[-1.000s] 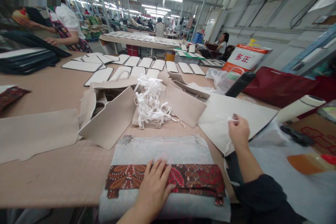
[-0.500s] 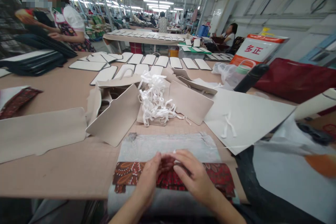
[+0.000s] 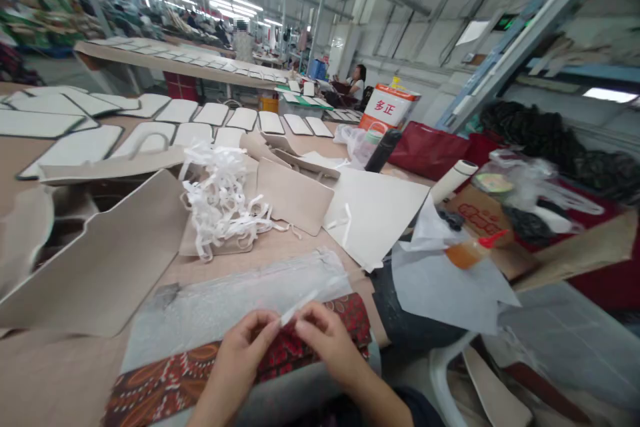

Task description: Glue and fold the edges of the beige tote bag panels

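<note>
Left hand point(image 3: 239, 355) and right hand point(image 3: 326, 345) are pinching a thin, limp white tape strip point(image 3: 299, 307) over near patterned red-brown fabric point(image 3: 200, 373); light and flimsy, likely best gripped at its ends.

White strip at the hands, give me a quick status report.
Left hand and right hand pinch one white strip between fingertips. Patterned red fabric lies directly beneath. Pile of white strips sits beyond, apart.

Beyond the hands lies a tangled heap of white strips point(image 3: 220, 203); right of them, an orange squeeze bottle point(image 3: 467, 252).
</note>
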Demonstrator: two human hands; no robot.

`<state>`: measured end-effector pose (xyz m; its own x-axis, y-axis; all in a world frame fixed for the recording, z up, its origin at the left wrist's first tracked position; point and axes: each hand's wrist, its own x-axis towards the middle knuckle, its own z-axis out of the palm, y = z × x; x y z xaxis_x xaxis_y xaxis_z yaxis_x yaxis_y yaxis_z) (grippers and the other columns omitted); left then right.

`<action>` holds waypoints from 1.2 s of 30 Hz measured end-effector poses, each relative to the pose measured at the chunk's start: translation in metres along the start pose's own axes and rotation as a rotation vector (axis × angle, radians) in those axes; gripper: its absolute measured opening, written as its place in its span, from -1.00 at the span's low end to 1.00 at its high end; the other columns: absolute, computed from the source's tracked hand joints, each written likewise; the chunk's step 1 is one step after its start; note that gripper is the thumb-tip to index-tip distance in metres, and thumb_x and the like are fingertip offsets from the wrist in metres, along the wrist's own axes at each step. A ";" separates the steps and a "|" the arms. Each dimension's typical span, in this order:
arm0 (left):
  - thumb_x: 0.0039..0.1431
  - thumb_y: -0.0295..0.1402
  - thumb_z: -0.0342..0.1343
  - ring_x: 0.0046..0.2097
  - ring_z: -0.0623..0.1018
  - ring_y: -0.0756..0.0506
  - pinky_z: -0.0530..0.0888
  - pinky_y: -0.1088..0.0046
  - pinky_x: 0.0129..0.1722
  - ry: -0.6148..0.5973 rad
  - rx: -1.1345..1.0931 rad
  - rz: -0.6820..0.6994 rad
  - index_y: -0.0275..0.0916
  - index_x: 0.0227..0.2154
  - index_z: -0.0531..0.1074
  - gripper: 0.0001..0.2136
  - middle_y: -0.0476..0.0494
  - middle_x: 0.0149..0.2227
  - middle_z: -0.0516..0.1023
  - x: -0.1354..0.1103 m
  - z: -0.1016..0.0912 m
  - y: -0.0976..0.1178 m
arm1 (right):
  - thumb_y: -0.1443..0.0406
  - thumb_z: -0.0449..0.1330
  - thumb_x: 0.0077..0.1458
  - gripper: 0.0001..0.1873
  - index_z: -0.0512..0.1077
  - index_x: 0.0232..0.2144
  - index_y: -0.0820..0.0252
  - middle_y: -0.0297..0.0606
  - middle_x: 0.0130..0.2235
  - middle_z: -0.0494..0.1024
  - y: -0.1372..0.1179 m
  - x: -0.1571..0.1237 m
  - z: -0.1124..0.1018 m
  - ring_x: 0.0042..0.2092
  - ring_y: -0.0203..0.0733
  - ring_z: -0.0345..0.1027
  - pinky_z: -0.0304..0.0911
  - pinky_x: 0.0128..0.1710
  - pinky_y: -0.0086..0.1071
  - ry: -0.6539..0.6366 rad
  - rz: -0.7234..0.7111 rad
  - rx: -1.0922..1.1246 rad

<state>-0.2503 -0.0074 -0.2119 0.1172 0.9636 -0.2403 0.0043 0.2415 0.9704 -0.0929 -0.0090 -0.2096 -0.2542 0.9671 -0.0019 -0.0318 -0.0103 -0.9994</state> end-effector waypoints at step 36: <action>-0.21 -0.26 0.29 -0.60 0.33 0.12 0.25 0.63 -0.64 0.220 -0.148 -0.116 -0.29 -0.27 0.42 -0.61 0.03 -0.50 0.43 -0.041 -0.088 0.015 | 0.21 0.03 0.10 -0.74 0.44 -0.45 0.23 -0.44 -0.65 0.33 -0.013 0.053 0.057 -0.53 -0.33 0.20 0.12 -0.43 -0.44 -0.456 0.123 -0.279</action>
<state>-0.3423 -0.0331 -0.1894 -0.0936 0.9266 -0.3643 -0.1420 0.3497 0.9260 -0.1614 0.0277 -0.1943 -0.6354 0.7541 -0.1663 0.2665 0.0120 -0.9638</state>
